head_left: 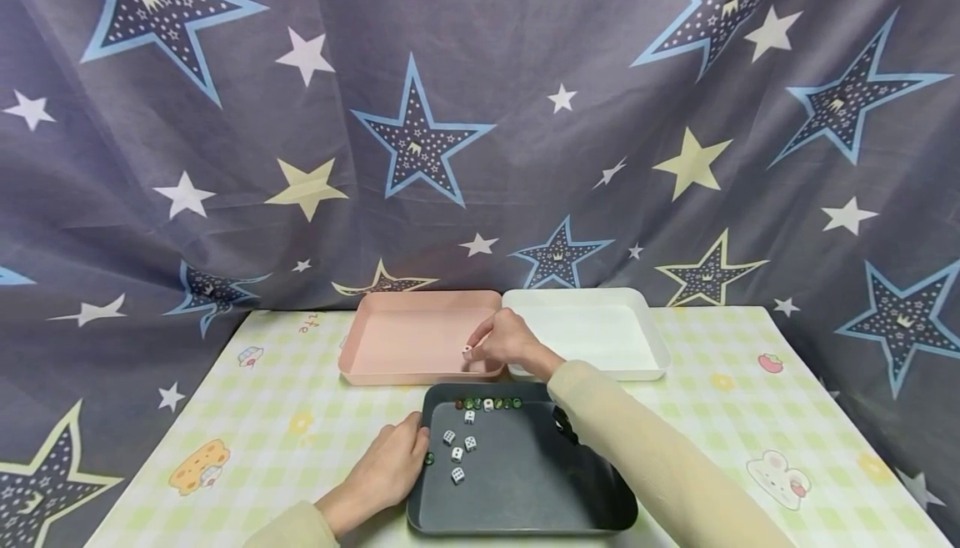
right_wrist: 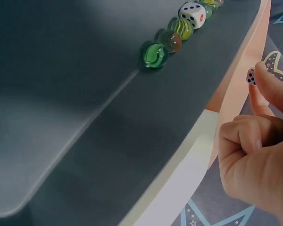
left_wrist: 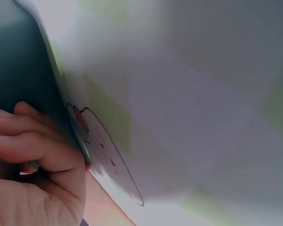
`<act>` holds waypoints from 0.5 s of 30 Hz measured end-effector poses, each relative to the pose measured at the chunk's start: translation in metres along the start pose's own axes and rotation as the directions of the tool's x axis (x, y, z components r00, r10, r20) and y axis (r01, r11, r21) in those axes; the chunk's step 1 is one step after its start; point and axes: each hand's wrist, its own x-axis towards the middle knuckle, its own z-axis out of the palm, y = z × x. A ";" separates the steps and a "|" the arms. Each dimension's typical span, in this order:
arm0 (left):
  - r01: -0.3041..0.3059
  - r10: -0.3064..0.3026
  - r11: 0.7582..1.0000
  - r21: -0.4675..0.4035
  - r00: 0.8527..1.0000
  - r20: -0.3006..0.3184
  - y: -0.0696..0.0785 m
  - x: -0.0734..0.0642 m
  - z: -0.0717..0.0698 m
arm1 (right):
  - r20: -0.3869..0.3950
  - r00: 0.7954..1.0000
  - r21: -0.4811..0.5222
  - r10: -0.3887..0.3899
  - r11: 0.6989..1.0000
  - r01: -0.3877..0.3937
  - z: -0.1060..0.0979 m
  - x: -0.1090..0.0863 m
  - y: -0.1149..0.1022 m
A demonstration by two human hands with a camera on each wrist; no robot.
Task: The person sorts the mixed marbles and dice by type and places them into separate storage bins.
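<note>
My right hand (head_left: 506, 338) pinches a white die (head_left: 467, 353) between thumb and fingertip, over the right part of the pink tray (head_left: 397, 352). The same die (right_wrist: 251, 76) shows at the fingertips in the right wrist view. With bent fingers, my left hand (head_left: 386, 460) grips the left side of the dark grey tray (head_left: 540, 481). Inside this tray several white dice (head_left: 457, 454) lie scattered on the left. A row of glass marbles (head_left: 507, 404) with one die (head_left: 488, 404) among them runs along its far wall. Another green marble (head_left: 429, 458) is beside the left fingers.
A white tray (head_left: 581, 335) stands right of the pink one, both behind the dark tray. The checked tablecloth (head_left: 712, 423) covers the table. A star-patterned curtain (head_left: 480, 164) hangs behind it. Near the dark tray's right wall, a black object (head_left: 564, 424) is partly hidden by the right sleeve.
</note>
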 end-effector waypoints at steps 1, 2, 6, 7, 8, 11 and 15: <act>0.000 0.000 1.000 -0.002 1.000 0.000 0.000 0.001 0.000 | -0.001 1.000 0.002 -0.002 1.000 0.002 0.000 0.000 0.000; -0.003 0.003 1.000 -0.002 1.000 -0.002 -0.001 0.001 0.000 | -0.001 1.000 0.003 -0.001 1.000 0.001 0.000 0.001 0.000; -0.030 0.030 1.000 0.001 0.999 -0.018 -0.002 0.003 -0.001 | -0.002 1.000 0.015 0.007 1.000 -0.007 0.001 0.003 0.000; -0.037 0.037 0.999 0.003 0.999 -0.021 -0.002 0.003 -0.002 | -0.001 1.000 0.018 0.008 1.000 -0.008 0.001 0.003 0.000; -0.042 0.042 0.999 0.002 0.999 -0.022 -0.002 0.003 -0.002 | 0.000 1.000 0.019 0.012 1.000 -0.012 0.002 0.003 0.000; -0.049 0.049 0.999 -0.005 0.999 -0.023 -0.002 0.002 -0.001 | 0.000 1.000 0.016 0.013 1.000 -0.013 0.003 0.005 -0.001; -0.053 0.053 0.999 0.009 0.998 -0.028 -0.001 0.003 0.000 | -0.008 1.000 -0.004 0.010 1.000 -0.010 0.004 0.007 -0.001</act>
